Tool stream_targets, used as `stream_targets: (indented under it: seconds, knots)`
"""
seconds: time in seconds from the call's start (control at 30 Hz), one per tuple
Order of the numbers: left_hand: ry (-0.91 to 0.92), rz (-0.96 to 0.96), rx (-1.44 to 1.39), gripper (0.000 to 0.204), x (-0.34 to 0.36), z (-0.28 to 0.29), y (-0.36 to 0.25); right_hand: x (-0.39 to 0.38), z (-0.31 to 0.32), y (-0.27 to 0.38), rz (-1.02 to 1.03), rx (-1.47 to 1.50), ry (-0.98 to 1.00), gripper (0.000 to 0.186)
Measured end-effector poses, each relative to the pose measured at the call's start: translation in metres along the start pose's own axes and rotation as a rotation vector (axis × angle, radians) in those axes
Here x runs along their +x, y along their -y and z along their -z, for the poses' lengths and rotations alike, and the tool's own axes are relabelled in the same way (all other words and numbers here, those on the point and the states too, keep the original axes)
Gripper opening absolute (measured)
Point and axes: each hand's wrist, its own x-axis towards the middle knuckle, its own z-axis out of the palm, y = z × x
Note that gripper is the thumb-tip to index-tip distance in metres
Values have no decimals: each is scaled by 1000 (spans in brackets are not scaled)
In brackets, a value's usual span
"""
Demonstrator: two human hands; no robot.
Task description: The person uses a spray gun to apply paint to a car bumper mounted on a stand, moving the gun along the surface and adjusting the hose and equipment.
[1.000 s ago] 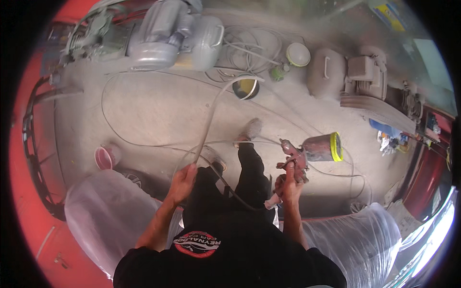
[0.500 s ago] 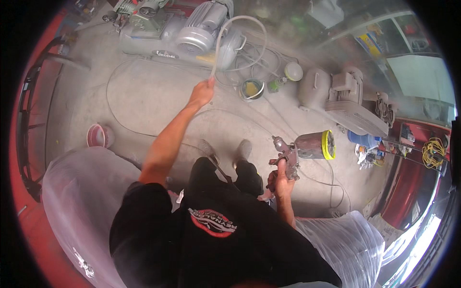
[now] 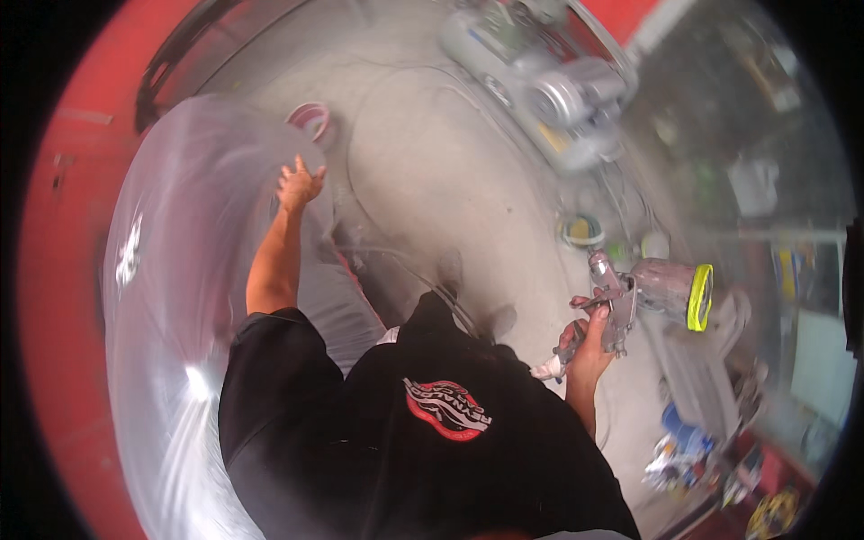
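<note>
A dusty pinkish-grey metal spray gun [image 3: 619, 310] with a cylindrical cup [image 3: 661, 283] edged by a bright yellow band stands right of centre in the frame, its grip clenched in the fingers of the right hand [image 3: 589, 342], which partly hide it. At upper left, the left hand [image 3: 300, 184] grasps nothing, its fingers spread beside a bulky form under translucent plastic sheeting [image 3: 180, 270]; whether they touch it cannot be told. What the sheeting covers is hard to make out. The shoes and the grey air compressor [image 3: 531, 90] at the top are blurred, the latter's dark oval plate illegible. The black shirt [image 3: 378, 450] carries a red-and-white oval emblem [image 3: 447, 409] with lettering.
</note>
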Motion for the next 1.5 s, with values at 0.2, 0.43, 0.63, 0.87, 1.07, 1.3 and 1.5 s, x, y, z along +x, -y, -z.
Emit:
stream_targets:
  seconds: [0.2,0.43,0.63,0.87,1.07,1.3,1.5]
  knots:
    - [873,115,-823,63,-198,-22,0,19,-33,43,262,126,210,52]
    - [1620,899,-1533,73,-404,-112,-47,55,-109,94,528,84,297,62]
    - [1673,829,-950,48,-260,-56,-85,119,-203,120,671,-90,384,53]
    - [1813,87,-981,29,-102,-72,-72,192,-299,218,723,-419,207,44]
    - [556,-467,-1292,18,84,33,-46,207,-354,282,693,-714,250,38]
    - [-1013,-298,-1581,18,133,340,110,254,-419,209,425,-749,538,34]
    - [-1254,-710,-1632,24,121,356,165,356,-498,127,302,-846,595,31]
